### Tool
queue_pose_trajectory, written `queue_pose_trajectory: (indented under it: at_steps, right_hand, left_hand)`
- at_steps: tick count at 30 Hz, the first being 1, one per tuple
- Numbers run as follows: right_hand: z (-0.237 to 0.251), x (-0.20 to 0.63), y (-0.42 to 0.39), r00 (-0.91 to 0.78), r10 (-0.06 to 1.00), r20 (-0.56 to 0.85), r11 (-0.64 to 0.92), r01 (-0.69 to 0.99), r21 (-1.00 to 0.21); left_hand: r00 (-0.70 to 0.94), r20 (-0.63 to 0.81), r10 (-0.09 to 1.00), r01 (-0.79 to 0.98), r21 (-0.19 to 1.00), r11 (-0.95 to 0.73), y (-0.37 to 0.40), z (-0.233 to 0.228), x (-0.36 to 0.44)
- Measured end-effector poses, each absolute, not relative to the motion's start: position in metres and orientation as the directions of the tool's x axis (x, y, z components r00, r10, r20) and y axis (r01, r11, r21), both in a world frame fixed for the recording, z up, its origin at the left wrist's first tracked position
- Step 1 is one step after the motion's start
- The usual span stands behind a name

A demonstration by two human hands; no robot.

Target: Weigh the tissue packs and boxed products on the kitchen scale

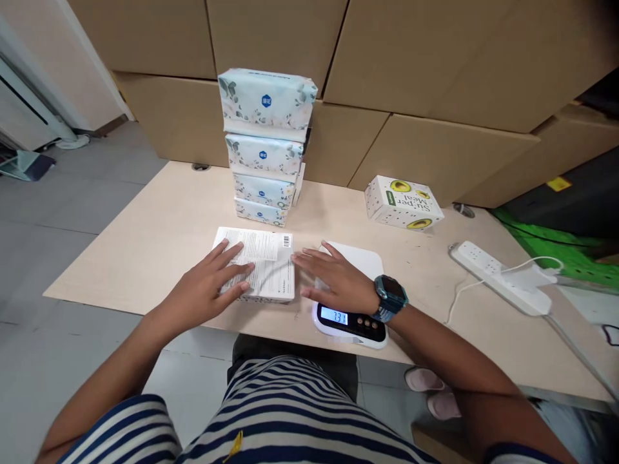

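A white box with printed text and a barcode (268,277) lies flat near the table's front edge. Across its left part rests my left hand (207,278), fingers spread on the top face. My right hand (333,277) is stretched out flat just right of the box, fingertips close to its right edge; whether they touch it I cannot tell. Under that hand and wrist stands a white kitchen scale (365,258) with a lit display that seems to read 731. The hand hides part of the scale's platform, and nothing shows in its grasp.
Several tissue packs (265,154) are stacked behind the white box. An avocado-printed box (403,203) stands at the back right. A white power strip (500,277) with a plugged-in charger and cable lies on the right. Large cardboard boxes (425,58) wall off the table's far side.
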State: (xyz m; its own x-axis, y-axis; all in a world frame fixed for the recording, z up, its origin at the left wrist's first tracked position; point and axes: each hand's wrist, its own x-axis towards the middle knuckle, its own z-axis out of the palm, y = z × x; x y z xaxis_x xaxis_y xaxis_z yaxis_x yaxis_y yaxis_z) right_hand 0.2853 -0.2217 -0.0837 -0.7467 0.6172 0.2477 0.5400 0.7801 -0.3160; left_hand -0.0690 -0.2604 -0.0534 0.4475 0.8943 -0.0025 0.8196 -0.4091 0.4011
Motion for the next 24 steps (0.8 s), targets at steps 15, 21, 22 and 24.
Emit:
queue_pose_trajectory:
  at_steps: [15, 21, 22, 24]
  right_hand:
    - [-0.084, 0.464, -0.139, 0.179, 0.782, 0.597, 0.239, 0.798, -0.553]
    - [-0.096, 0.509, -0.128, 0.705, 0.683, 0.193, -0.060, 0.317, -0.946]
    - [-0.098, 0.513, -0.120, 0.728, 0.671, 0.137, -0.076, 0.251, -0.965]
    - [-0.102, 0.520, -0.102, 0.743, 0.669, 0.013, -0.093, 0.101, -0.991]
  left_hand:
    - [0.383, 0.044, 0.923, 0.854, 0.365, -0.372, -0.193, -0.051, -0.069]
    - [0.444, 0.159, 0.882, 0.803, 0.368, -0.470, -0.160, -0.063, -0.093]
    - [0.453, 0.168, 0.875, 0.798, 0.362, -0.483, -0.155, -0.065, -0.096]
    - [0.466, 0.186, 0.865, 0.795, 0.341, -0.502, -0.145, -0.068, -0.103]
